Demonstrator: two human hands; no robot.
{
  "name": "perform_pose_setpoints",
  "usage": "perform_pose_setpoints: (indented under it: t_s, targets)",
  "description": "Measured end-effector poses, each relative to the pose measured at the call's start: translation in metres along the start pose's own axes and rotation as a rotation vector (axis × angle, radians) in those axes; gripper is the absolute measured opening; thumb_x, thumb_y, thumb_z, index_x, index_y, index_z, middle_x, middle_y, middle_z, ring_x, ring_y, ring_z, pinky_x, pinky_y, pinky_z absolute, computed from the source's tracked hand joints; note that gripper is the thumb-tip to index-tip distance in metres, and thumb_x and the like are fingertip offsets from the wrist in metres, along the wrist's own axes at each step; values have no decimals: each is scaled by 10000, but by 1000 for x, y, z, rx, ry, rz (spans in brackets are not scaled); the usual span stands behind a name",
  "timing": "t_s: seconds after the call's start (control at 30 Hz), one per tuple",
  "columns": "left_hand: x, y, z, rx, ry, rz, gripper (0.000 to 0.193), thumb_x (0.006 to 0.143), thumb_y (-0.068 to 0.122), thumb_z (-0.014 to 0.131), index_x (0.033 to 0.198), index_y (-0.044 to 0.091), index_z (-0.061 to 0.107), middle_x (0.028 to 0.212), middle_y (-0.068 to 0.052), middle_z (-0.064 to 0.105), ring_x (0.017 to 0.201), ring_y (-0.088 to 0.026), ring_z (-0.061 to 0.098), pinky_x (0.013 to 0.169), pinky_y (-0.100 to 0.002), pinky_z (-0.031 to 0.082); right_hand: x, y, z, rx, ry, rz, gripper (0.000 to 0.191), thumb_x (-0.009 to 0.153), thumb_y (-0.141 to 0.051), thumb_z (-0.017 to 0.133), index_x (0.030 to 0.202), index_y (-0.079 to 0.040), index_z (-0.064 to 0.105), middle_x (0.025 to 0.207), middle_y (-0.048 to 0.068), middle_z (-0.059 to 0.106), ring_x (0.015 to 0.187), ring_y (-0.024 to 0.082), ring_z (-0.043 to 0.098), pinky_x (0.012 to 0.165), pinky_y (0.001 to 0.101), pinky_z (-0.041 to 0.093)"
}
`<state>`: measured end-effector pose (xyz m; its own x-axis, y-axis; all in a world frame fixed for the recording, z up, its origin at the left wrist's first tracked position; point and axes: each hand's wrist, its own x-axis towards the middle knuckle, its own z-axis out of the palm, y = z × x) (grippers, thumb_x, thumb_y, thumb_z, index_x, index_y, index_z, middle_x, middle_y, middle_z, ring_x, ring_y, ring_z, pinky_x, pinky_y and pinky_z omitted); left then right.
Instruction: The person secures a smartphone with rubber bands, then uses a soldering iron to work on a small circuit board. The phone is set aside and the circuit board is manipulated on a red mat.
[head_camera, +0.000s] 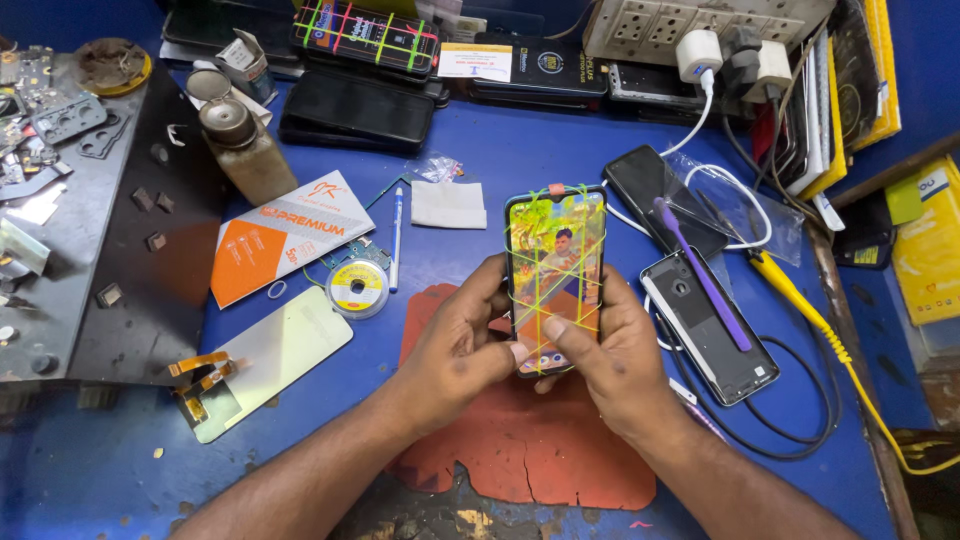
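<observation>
Both hands are holding a black slab smartphone with a lit, colourful screen (555, 275) upright above a torn red rubber mat (520, 440) on the blue counter (480, 170). Thin yellow-green rubber bands (556, 292) are crossing the glass in several diagonals, so binding of the screen to the body appears already done, and the display is lighting up, which suggests the panel is working. The left hand (455, 355) is cupping the phone's lower left edge, its fingers curled and pressed against the side with the thumb tip on the lower glass. The right hand (615, 365) is gripping the lower right edge, index finger (572, 325) lying across the screen over the bands. Judged from this, what remains is checking or pressing the bound panel and later removing the bands. To the right, a phone body with open back (715, 335) is lying with a purple plastic pry tool (700, 270) across it, untouched. To the left, a pale screen panel with an orange flex cable (265, 365) and a small round spool of wire (357, 287) are resting apart from the hands.
</observation>
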<state>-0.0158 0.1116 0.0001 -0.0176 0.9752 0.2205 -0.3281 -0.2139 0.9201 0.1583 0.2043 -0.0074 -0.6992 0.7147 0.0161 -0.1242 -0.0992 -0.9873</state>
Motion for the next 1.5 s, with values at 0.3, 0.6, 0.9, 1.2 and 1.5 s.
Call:
perform_pose_setpoints:
  t_s: [0.3, 0.6, 0.9, 1.2, 1.5]
  targets:
    - [0, -1, 0, -17, 18, -63, 703, 841, 63, 587, 1507, 3, 368, 1274, -145, 587, 1166, -190, 587, 1026, -385, 504, 3, 1, 8, 21, 92, 22, 353, 993, -156, 587, 1314, -34, 505, 1079, 121, 714, 815, 181, 737, 523, 341, 622]
    - [0, -3, -1, -25, 21, -44, 727, 839, 45, 585, 1526, 6, 351, 1285, -142, 591, 1165, -176, 587, 1022, -353, 508, 5, 0, 10, 123, 95, 15, 327, 1014, -213, 589, 1279, -28, 541, 1015, 122, 733, 757, 174, 745, 494, 322, 620]
    - [1, -4, -2, -37, 27, -59, 714, 841, 41, 588, 1516, 5, 357, 1242, -140, 598, 1094, -169, 605, 984, -355, 518, 6, -2, 11, 63, 81, 9, 303, 1010, -165, 582, 1281, -40, 532, 1062, 100, 717, 819, 154, 730, 528, 318, 621]
    - [1, -3, -3, 17, 32, -33, 699, 848, 69, 587, 1511, 5, 374, 1240, -139, 608, 1141, -169, 598, 1043, -348, 487, 7, -3, 11, 90, 104, 51, 314, 1016, -176, 512, 1291, -28, 544, 1064, 108, 724, 789, 167, 736, 508, 319, 618]
    - [2, 8, -5, -63, 58, -48, 719, 831, 119, 579, 1512, -7, 384, 1290, -159, 617, 1160, -175, 601, 1052, -347, 471, 7, -6, 4, 249, -102, 50, 517, 985, -127, 493, 1479, -24, 378, 1243, 156, 656, 1007, 235, 725, 683, 410, 662]
